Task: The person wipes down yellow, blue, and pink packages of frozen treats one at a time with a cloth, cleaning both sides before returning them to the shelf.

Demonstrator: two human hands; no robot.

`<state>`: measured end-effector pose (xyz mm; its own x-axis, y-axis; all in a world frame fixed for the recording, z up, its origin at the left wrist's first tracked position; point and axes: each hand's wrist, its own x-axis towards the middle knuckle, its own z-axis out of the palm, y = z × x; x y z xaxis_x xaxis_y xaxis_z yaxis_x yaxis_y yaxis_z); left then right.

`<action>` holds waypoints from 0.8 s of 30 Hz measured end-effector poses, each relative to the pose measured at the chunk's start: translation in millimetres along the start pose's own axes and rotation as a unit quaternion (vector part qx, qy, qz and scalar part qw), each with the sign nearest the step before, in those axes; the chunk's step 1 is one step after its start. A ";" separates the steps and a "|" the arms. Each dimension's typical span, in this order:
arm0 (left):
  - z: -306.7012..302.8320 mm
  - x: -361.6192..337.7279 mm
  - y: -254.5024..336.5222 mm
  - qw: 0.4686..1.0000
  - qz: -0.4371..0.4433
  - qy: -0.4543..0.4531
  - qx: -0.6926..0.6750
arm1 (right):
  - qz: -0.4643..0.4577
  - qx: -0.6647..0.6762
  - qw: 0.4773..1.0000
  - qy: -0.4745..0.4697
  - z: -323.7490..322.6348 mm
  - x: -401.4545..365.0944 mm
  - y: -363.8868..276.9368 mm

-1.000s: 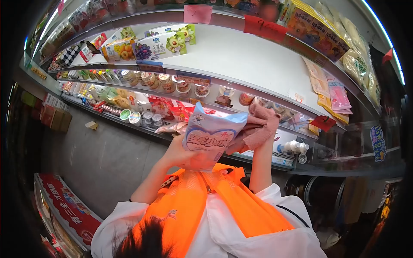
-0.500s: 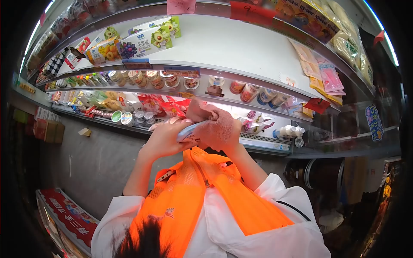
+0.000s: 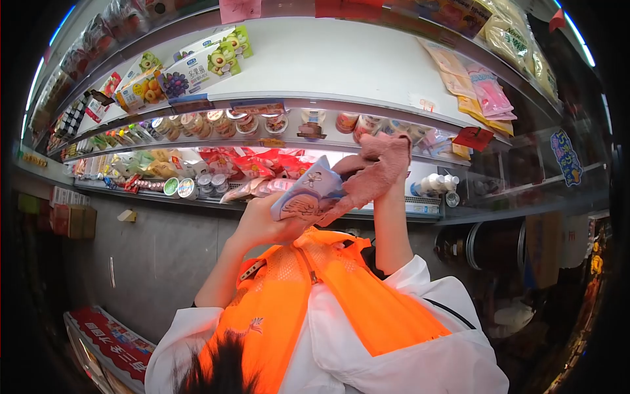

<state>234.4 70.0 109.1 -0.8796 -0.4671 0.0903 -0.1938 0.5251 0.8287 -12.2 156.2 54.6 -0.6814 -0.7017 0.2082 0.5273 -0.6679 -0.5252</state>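
Observation:
In front of my chest, my left hand (image 3: 262, 222) is closed around a light blue and white packet (image 3: 303, 198) with a line drawing on its face. The packet is tilted, its upper corner pointing up and to the right. A pinkish-brown cloth (image 3: 375, 169) hangs from my right hand (image 3: 396, 188), which grips it from behind, so most of those fingers are hidden. The cloth's lower end reaches down to the packet's right side and seems to touch it.
A chilled shelf unit spans the view. Its upper white shelf (image 3: 328, 62) holds fruit-printed boxes (image 3: 203, 69) on the left and pink and yellow pouches (image 3: 487, 92) on the right. Cups (image 3: 246, 123) line the tier below. White bottles (image 3: 434, 184) stand low right; cartons (image 3: 73, 220) sit far left.
My right hand has moved up and to the right with the cloth, away from the packet. More of the packet's printed face shows now, and my left hand is slightly lower.

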 end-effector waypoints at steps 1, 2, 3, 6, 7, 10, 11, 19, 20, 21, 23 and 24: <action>-3.8 -1.6 -7.3 1.000 -0.003 0.012 -0.025 | -0.083 -0.145 0.985 -0.030 -4.2 2.9 -16.5; -8.1 -2.4 -10.1 1.000 -0.008 0.022 -0.020 | -0.163 -0.286 0.942 -0.058 -7.7 5.0 -32.5; -11.7 -2.9 -11.9 0.999 -0.014 0.033 -0.016 | -0.238 -0.419 0.872 -0.085 -10.3 6.7 -46.6; -17.6 -3.0 -17.9 0.998 -0.041 0.037 -0.035 | -0.260 -0.498 0.825 -0.061 -10.0 -1.7 -54.4; -18.3 -2.6 -19.1 0.997 -0.052 0.034 -0.047 | -0.136 -0.318 0.938 0.010 -1.7 -23.5 -38.7; -23.8 1.5 3.4 0.998 -0.029 0.017 -0.045 | 0.016 -0.461 0.887 -0.012 75.3 -48.8 -27.0; -24.6 2.8 9.4 1.000 0.001 0.007 -0.001 | 0.025 -0.526 0.848 -0.057 96.4 -53.0 -25.1; -13.8 7.8 20.2 0.998 0.040 -0.007 0.056 | -0.068 -0.497 0.865 0.016 68.1 -53.2 24.0; -11.9 7.3 20.3 0.999 0.031 -0.009 0.036 | -0.091 -0.499 0.861 0.038 71.9 -51.0 22.0; -9.0 8.1 17.2 0.999 0.039 -0.003 0.037 | -0.114 -0.500 0.856 0.060 75.1 -47.3 19.7; -7.0 7.9 19.6 0.999 0.030 0.007 0.009 | -0.127 -0.407 0.891 0.158 75.7 -34.5 20.7; -8.0 8.2 21.5 1.000 0.026 0.010 -0.005 | -0.113 -0.306 0.916 0.233 67.3 -26.7 27.8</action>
<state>226.5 71.8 132.1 -0.8791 -0.4541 0.1448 -0.1440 0.5426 0.8276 54.8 139.6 90.0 -0.9559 -0.2854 0.0695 0.0592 -0.4189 -0.9061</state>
